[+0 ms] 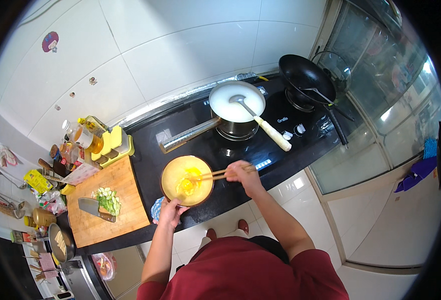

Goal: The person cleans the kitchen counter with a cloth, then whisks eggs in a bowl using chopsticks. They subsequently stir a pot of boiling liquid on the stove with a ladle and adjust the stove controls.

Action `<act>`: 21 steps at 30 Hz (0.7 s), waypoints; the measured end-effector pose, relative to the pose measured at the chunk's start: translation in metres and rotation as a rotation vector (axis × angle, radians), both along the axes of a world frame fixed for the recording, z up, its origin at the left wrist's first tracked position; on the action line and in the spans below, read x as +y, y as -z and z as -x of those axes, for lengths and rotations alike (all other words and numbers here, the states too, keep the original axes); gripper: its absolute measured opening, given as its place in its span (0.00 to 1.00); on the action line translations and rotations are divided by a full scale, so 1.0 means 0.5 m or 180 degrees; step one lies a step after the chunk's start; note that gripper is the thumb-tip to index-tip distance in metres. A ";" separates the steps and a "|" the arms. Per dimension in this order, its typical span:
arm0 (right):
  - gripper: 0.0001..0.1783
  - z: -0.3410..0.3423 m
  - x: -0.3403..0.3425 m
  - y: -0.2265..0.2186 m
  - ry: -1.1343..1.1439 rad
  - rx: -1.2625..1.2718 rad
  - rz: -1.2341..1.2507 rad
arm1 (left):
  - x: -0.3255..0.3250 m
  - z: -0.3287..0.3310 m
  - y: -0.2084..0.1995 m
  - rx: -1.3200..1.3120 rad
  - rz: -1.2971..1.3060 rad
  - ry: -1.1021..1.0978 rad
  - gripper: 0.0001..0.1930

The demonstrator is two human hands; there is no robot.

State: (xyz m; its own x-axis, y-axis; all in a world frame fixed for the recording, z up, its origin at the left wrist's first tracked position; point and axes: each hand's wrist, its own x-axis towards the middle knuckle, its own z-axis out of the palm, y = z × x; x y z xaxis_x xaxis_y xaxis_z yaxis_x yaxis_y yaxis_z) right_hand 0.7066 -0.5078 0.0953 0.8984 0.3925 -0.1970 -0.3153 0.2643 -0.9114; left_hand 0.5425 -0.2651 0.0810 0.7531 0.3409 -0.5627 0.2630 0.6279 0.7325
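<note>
A: Fingers first. Right hand (244, 175)?

B: Its fingers are pinching together on a pair of chopsticks (215, 174); the tips are reaching into the yellow bowl (186, 187) at about 3 o'clock of its rim.

A: Left hand (171, 212)?

B: It's gripping the bowl's rim at 6 o'clock, fingers curling on the edge. Can't tell how tight.

A: Bowl contents?

B: Beaten egg (187, 185), bright yolk patch sitting mid-bowl, paler yellow around it. I'd judge the beating is partly done, since the yolk isn't evenly blended.

A: Where's the bowl sitting?

B: On the black countertop (150, 165), just in front of the stove. A blue cloth (156, 209) is peeking out at the bowl's 7 o'clock.

A: Going outward?

B: At 9 o'clock of the bowl, a wooden cutting board (108, 210) is carrying chopped green onion (109, 200) and a cleaver (93, 208). So the chopping looks finished. At 12 to 1 o'clock, a saucepan (236, 111) of white liquid is standing on a burner with a ladle (261, 122) resting in it. Farther out at 2 o'clock, a black wok (305, 76) with a spatula is sitting empty-looking on the other burner.

A: Left to do?

B: My guess: egg isn't in any pan yet, onions are unused on the board.

A: Anything else?

B: Bottles and jars (83, 137) are crowding the board's 11 o'clock.
</note>
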 end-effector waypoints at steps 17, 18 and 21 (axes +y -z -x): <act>0.08 0.038 -0.093 -0.036 -0.0183 0.0214 -0.0164 | -0.044 0.049 -0.029 -0.0013 -0.0376 0.0154 0.28; 0.09 0.035 -0.093 -0.028 -0.0250 0.0263 -0.0132 | -0.045 0.052 -0.031 -0.0054 -0.0386 0.0162 0.28; 0.08 0.037 -0.103 -0.029 -0.0285 0.0285 -0.0181 | -0.056 0.052 -0.032 -0.0070 -0.0385 0.0146 0.27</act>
